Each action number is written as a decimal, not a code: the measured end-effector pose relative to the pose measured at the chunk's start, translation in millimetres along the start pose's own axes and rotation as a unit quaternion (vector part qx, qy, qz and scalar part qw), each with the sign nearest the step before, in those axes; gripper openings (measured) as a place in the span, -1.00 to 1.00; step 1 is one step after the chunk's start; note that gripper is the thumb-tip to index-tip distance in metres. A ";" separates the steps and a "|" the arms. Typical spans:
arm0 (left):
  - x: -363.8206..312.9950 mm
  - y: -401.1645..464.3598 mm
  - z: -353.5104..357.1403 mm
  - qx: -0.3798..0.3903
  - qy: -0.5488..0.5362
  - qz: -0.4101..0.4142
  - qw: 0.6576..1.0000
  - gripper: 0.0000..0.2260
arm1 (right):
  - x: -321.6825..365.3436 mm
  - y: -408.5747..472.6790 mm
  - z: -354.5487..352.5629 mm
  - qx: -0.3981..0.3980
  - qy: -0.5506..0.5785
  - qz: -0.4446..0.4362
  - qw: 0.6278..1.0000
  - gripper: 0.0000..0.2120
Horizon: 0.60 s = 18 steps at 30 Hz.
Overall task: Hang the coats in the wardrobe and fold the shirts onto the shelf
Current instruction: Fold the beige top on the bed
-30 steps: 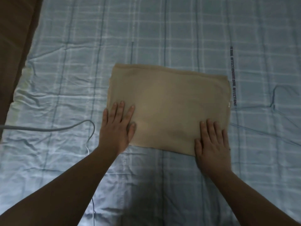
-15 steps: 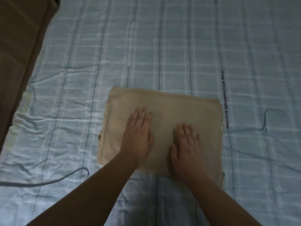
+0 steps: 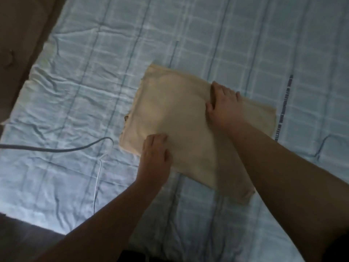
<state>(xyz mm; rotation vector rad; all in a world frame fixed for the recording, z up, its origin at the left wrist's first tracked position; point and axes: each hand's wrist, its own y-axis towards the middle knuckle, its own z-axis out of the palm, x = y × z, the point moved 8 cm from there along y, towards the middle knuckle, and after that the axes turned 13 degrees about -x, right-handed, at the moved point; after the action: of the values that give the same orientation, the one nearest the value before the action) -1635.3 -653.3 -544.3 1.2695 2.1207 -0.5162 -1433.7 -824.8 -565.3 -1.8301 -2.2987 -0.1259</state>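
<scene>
— What do we have nearest to us?

— Our two bare forearms, reaching out over the bed (image 3: 245, 35). Its blue checked sheet (image 3: 66, 103) is creased, most of all on the left side.

— And the hands?

— Our left hand (image 3: 154, 157) lies on the near left edge of the folded shirt (image 3: 170, 110), fingers bent down onto the cloth. We cannot tell whether they pinch the edge or only press on it. Our right hand (image 3: 223, 104) is farther out, on the far right part of the shirt, with the fingers curled over a fold of the beige cloth and gripping it.

— Where is the shirt itself?

— Flat on the sheet, about the middle of the bed, folded into a rough rectangle that sits askew to the checks. A layer beneath shows along its right and near sides, past the upper fold.

— Anything beside it?

— To the left a dark cable (image 3: 56, 149) runs in from the edge of the view and bends close to the shirt's near left corner, and a thin white cord (image 3: 97, 182) trails from there toward us. Just right of the shirt a strip of dark lettering (image 3: 283, 108) runs along the sheet, too blurred to read.

— And farthest off?

— A brown surface (image 3: 20, 40) borders the bed at the upper left. We see no wardrobe, shelf or other container in this view.
</scene>
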 end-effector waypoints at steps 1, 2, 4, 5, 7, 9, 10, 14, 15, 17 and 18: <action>7.5 -4.6 -4.6 -0.008 -0.033 -0.083 0.996 -0.71 | 1.0 -1.6 -0.8 0.006 -0.001 -0.001 1.000 -0.37; 18.8 -11.9 -6.0 -0.018 -0.060 -0.184 0.981 -0.75 | 1.0 -2.0 -1.6 0.014 0.002 0.000 1.000 -0.37; 36.0 -35.3 0.4 -0.021 -0.128 -0.387 0.913 -0.83 | -0.9 1.3 -5.2 0.035 0.007 0.008 0.999 -0.35; 40.0 -47.4 7.2 -0.016 -0.152 -0.453 0.878 -0.86 | -1.5 4.2 -7.1 0.046 0.005 0.008 0.999 -0.36; 39.2 -61.4 18.1 -0.006 -0.181 -0.516 0.837 -0.80 | -2.0 11.0 -10.6 0.063 0.006 0.013 0.998 -0.40; 33.7 -72.4 31.0 0.009 -0.230 -0.570 0.789 -0.77 | -4.6 16.4 -12.1 0.065 0.014 0.027 0.997 -0.43; 30.0 -77.7 37.9 0.022 -0.253 -0.595 0.763 -0.79 | -6.2 18.0 -12.3 0.060 0.010 0.029 0.998 -0.44; 15.5 -87.5 49.1 0.012 -0.313 -0.654 0.689 -0.82 | -12.1 19.7 -10.3 0.071 0.031 0.080 0.994 -0.54; 14.2 -89.0 50.7 0.007 -0.317 -0.661 0.680 -0.83 | -12.8 19.6 -8.9 0.084 0.045 0.097 0.991 -0.57; 12.2 -93.9 54.8 0.010 -0.319 -0.673 0.667 -0.84 | -12.8 22.2 -5.4 0.115 0.056 0.104 0.986 -0.63; 10.6 -97.0 59.4 0.017 -0.327 -0.679 0.657 -0.83 | -12.7 25.1 -4.9 0.131 0.058 0.102 0.984 -0.65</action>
<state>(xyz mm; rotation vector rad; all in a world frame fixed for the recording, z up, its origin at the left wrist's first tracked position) -1707.1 -727.3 -593.3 -0.7562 1.9658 -1.3247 -1406.1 -832.1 -564.6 -1.8530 -1.9320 0.0949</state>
